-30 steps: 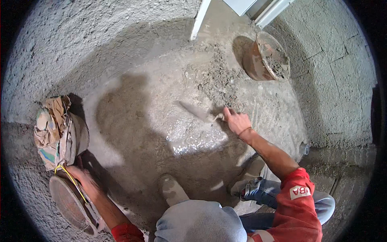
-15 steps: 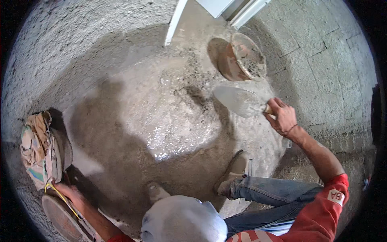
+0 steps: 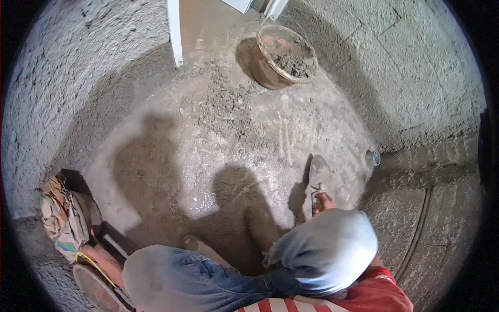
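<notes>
My right hand (image 3: pixel 325 202) is closed around the handle of a trowel (image 3: pixel 319 172). Its pale blade is held low over the floor, just beyond my bent right knee, and the wrist is hidden behind that knee. At the far left, my left hand (image 3: pixel 102 257) reaches down beside a crumpled paper bag (image 3: pixel 66 221), near a yellow-edged round tub (image 3: pixel 93 287). A dark, straight-edged object (image 3: pixel 115 238) lies close to its fingers. Those fingers are mostly hidden, so what they touch does not show.
A brownish bucket (image 3: pixel 267 73) partly filled with grey mortar stands at the back. Crumbly mortar (image 3: pixel 223 104) and wet patches cover the floor (image 3: pixel 291 135). Rough walls close in left and right. A pipe end (image 3: pixel 373 157) sticks up by the right wall. A white door frame (image 3: pixel 175 36) stands behind.
I have crouched from standing, and my knees now rise into view. The trowel has come down and nearer, its blade turned to point away. My left hand stays by the bag.
</notes>
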Tool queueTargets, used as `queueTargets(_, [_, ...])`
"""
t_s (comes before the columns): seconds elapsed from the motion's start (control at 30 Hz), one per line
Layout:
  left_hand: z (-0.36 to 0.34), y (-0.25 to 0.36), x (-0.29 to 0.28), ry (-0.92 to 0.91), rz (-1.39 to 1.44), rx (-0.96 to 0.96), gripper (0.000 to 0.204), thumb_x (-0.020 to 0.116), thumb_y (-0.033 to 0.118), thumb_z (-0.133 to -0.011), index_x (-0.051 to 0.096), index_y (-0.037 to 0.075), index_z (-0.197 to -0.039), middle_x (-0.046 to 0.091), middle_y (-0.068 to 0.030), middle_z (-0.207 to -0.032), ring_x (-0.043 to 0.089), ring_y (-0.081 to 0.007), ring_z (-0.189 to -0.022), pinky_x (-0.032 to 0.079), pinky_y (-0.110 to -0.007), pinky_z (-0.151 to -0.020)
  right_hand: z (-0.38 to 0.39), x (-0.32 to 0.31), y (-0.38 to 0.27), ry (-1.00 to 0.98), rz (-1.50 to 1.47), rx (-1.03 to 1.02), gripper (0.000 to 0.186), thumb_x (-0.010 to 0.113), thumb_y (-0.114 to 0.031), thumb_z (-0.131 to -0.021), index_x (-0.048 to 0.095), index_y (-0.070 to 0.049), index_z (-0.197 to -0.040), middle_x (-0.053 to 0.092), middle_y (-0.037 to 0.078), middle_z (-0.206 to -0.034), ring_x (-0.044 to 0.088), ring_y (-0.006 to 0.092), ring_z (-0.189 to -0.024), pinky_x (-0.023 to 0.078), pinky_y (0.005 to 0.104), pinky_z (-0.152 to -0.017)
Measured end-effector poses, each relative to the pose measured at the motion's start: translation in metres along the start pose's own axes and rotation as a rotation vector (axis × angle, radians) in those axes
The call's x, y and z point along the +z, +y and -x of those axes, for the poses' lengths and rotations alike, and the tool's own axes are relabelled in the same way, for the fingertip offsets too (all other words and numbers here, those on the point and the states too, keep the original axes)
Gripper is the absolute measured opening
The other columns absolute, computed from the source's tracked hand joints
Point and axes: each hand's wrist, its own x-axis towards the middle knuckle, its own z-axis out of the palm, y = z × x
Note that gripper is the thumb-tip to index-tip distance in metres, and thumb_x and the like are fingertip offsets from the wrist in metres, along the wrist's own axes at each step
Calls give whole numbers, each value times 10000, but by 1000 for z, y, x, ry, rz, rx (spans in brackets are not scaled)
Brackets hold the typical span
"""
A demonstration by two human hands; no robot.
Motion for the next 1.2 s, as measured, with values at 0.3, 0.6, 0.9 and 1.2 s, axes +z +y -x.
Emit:
queueTargets(0.3, [10, 86, 10, -20, 31, -24, 459, 556, 328, -834, 558, 8, -1162, 539, -179, -1179, 552, -327, -969, 521, -454, -759, 35, 260, -50, -332, 41, -103, 379, 469, -315, -914, 519, 33, -1055, 592, 119, -657, 546, 166, -479, 482, 346, -462])
queueTargets(0.6, [46, 74, -9, 97, 195, -227, 450, 601, 334, -802, 594, 1, -1105, 557, -177, -1137, 573, -349, -910, 571, -502, -681, -27, 224, -87, -115, 1046, -858, 436, 551, -317, -881, 415, 3, -1142, 616, 236, -707, 628, 365, -625, 484, 466, -555])
queueTargets(0.9, [96, 102, 6, 377, -113, -153, 643, 581, 391, -805, 461, -72, -1236, 394, -197, -1322, 514, -405, -1012, 596, -545, -625, -31, 176, -91, -45, 1253, -925, 288, 566, -225, -857, 431, -48, -1040, 624, 227, -871, 609, 437, -742, 474, 524, -650])
queueTargets(1.2, [118, 116, 11, 423, -133, -129, 678, 540, 415, -817, 447, -116, -1228, 411, -216, -1308, 550, -412, -979, 590, -522, -599, 1, 97, -59, -352, 1640, -1137, 282, 537, -167, -822, 433, -90, -1072, 565, 190, -995, 643, 376, -755, 504, 504, -601])
